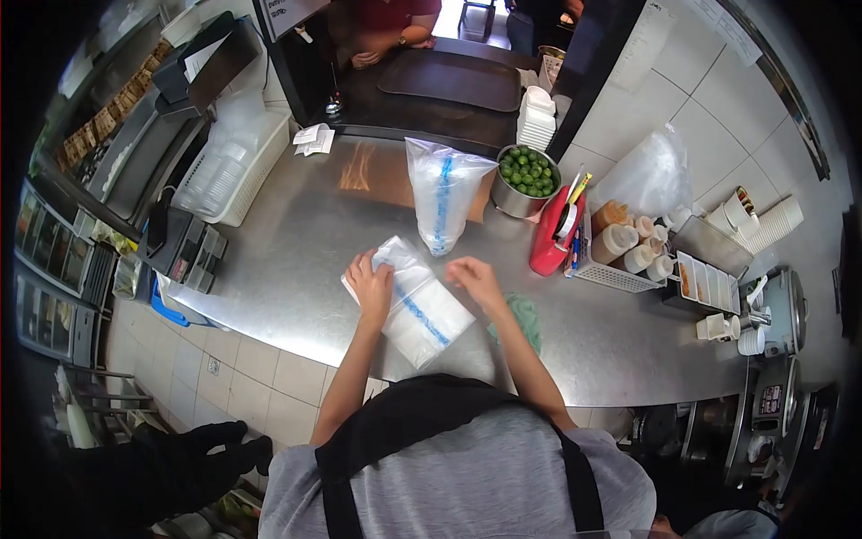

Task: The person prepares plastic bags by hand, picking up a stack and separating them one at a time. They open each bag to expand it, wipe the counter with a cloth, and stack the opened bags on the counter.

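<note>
A: Head view. How far along?

B: Partway at most, my read. Flat plastic pack point(419, 307) is laid on the steel counter point(296, 234), right in front of the person, blue print running across it. Second plastic bag point(442, 193), also blue-striped, sits just beyond, wide end away from the person. Full or only bulky? Can't tell.

A: So what's done, what's left?

B: Done: pack is out and within reach of both hands. Left: pack lies flat, no opening visible, so I'd call it unopened (judgement, glare on the plastic doesn't help).

A: Fingers?

B: Left hand point(371, 286): fingers bent, a little apart, touching the pack's far left part. Pinch or just resting, can't tell. Right hand point(479, 283): off the pack, between it and the red dispenser point(546, 244). Fingers curled in, partly closed. Nothing visible in them, but something thin could hide there, so can't tell.

A: Nearby?

B: Green cloth point(525, 325) beside the right forearm. Metal pot point(519, 206) of green fruit beyond, next to the dispenser.
</note>
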`<state>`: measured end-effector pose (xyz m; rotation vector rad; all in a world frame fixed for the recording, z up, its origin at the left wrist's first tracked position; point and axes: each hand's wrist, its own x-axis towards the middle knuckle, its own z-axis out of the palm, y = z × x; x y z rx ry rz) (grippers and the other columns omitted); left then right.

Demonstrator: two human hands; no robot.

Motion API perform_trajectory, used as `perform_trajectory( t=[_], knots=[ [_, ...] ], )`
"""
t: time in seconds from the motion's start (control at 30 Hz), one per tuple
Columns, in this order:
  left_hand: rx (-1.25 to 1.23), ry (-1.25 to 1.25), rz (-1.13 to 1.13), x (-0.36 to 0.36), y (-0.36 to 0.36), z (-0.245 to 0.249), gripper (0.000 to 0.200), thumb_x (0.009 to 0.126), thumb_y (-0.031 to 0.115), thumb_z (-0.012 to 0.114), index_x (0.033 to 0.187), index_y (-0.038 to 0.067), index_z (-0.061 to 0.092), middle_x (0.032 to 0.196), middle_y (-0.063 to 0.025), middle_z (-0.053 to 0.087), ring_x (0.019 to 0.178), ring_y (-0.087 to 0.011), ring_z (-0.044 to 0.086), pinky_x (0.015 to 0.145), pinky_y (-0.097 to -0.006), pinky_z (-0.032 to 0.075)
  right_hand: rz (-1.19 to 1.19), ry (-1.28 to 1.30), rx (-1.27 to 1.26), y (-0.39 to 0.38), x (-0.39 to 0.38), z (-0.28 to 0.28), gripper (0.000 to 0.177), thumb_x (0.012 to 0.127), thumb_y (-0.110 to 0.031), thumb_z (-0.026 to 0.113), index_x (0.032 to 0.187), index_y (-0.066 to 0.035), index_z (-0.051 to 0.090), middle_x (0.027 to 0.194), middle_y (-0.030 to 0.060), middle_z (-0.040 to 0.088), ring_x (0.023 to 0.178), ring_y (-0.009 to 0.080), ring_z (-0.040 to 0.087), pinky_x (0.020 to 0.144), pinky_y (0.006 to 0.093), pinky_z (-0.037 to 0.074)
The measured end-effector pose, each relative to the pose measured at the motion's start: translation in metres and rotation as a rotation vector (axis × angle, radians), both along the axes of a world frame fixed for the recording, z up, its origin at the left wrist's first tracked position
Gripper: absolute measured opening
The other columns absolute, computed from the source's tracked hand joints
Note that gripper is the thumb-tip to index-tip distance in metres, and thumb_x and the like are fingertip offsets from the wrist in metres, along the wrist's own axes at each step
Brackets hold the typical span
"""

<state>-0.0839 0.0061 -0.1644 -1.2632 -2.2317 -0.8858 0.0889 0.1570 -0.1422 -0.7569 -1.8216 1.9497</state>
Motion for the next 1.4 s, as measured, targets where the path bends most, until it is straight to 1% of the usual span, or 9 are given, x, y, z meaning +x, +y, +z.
perform_trajectory(
  t=[0.13, 0.23, 0.43, 0.7, 0.87, 0.97, 1.13, 1.3, 1.4],
  knots=[
    [0.087, 0.035, -0.180, 0.029, -0.004, 0.066, 0.017, 0.064, 0.009, 0.068, 0.077, 0.010, 0.058, 0.113, -0.0106, 0.048, 0.110, -0.0320, 0.038, 0.092, -0.0460, 0.026, -0.167, 0.262, 0.640, -0.028, -0.022, 0.039, 0.024, 0.079, -0.017, 0.063, 0.096, 0.000, 0.059, 0.088, 0.0036, 0.061, 0.081, 0.0123, 0.058, 0.075, 0.0231, 0.043],
    [0.158, -0.136, -0.226, 0.041, -0.004, 0.089, 0.021, 0.068, 0.008, 0.068, 0.085, 0.006, 0.056, 0.114, -0.0129, 0.046, 0.114, -0.0307, 0.035, 0.095, -0.0433, 0.025, -0.011, 0.244, 0.431, -0.023, -0.024, 0.060, 0.021, 0.079, -0.015, 0.063, 0.092, 0.001, 0.061, 0.082, 0.0025, 0.062, 0.079, 0.0114, 0.057, 0.077, 0.0223, 0.042],
    [0.533, -1.332, -0.507, 0.020, 0.002, 0.127, 0.027, 0.075, 0.007, 0.067, 0.097, -0.002, 0.055, 0.099, -0.0088, 0.057, 0.087, -0.0141, 0.053, 0.075, -0.0235, 0.043, 0.000, 0.196, 0.142, -0.009, -0.012, 0.095, 0.014, 0.080, -0.012, 0.062, 0.087, 0.000, 0.063, 0.078, 0.0023, 0.062, 0.077, 0.0093, 0.055, 0.076, 0.0225, 0.041],
    [0.390, -1.327, -0.489, 0.024, 0.022, 0.136, 0.012, 0.074, 0.011, 0.068, 0.071, 0.005, 0.060, 0.065, 0.0015, 0.058, 0.061, -0.0048, 0.051, 0.056, -0.0189, 0.039, 0.076, 0.220, 0.111, 0.003, -0.002, 0.101, 0.019, 0.078, -0.012, 0.064, 0.094, -0.002, 0.060, 0.087, 0.0030, 0.061, 0.080, 0.0101, 0.055, 0.076, 0.0243, 0.042],
    [0.482, -1.372, -0.516, 0.006, 0.016, 0.133, 0.013, 0.073, 0.014, 0.070, 0.072, 0.007, 0.059, 0.066, 0.0007, 0.059, 0.060, -0.0052, 0.051, 0.057, -0.0194, 0.040, -0.420, 0.702, -0.400, 0.028, 0.027, 0.116, 0.014, 0.075, 0.001, 0.056, 0.087, -0.006, 0.058, 0.093, 0.0070, 0.060, 0.083, 0.0148, 0.056, 0.081, 0.0300, 0.044],
    [0.541, -1.265, -0.378, -0.013, -0.003, 0.146, 0.010, 0.073, 0.010, 0.070, 0.071, 0.005, 0.062, 0.066, -0.0004, 0.059, 0.059, -0.0064, 0.051, 0.057, -0.0200, 0.040, -0.225, 0.586, -0.188, 0.076, 0.081, 0.096, 0.015, 0.070, 0.006, 0.048, 0.078, -0.007, 0.045, 0.089, 0.0126, 0.060, 0.086, 0.0219, 0.058, 0.070, 0.0312, 0.047],
    [0.383, -0.599, -0.386, -0.024, -0.009, 0.167, 0.006, 0.068, 0.002, 0.069, 0.071, 0.002, 0.063, 0.071, -0.0033, 0.059, 0.069, -0.0139, 0.052, 0.063, -0.0252, 0.039, -0.242, -0.291, 0.883, 0.048, 0.099, 0.136, 0.018, 0.076, -0.006, 0.060, 0.093, -0.004, 0.056, 0.091, 0.0080, 0.061, 0.088, 0.0165, 0.057, 0.073, 0.0273, 0.045],
    [0.168, -0.039, -0.585, 0.041, 0.018, 0.194, 0.016, 0.066, 0.014, 0.070, 0.065, 0.002, 0.058, 0.068, -0.0071, 0.051, 0.068, -0.0237, 0.046, 0.060, -0.0322, 0.036, 0.121, 0.263, 0.395, -0.019, 0.034, 0.186, 0.048, 0.069, -0.011, 0.071, 0.114, -0.007, 0.055, 0.114, 0.0017, 0.055, 0.105, 0.0112, 0.048, 0.080, 0.0240, 0.040],
    [0.266, 0.102, -0.596, 0.041, 0.023, 0.195, 0.022, 0.071, 0.016, 0.068, 0.062, 0.002, 0.054, 0.063, -0.0046, 0.049, 0.063, -0.0192, 0.047, 0.055, -0.0304, 0.035, 0.293, 0.280, 0.192, -0.019, 0.017, 0.171, 0.034, 0.072, -0.008, 0.068, 0.104, -0.003, 0.058, 0.094, 0.0033, 0.060, 0.080, 0.0081, 0.054, 0.067, 0.0216, 0.043]
  ],
)
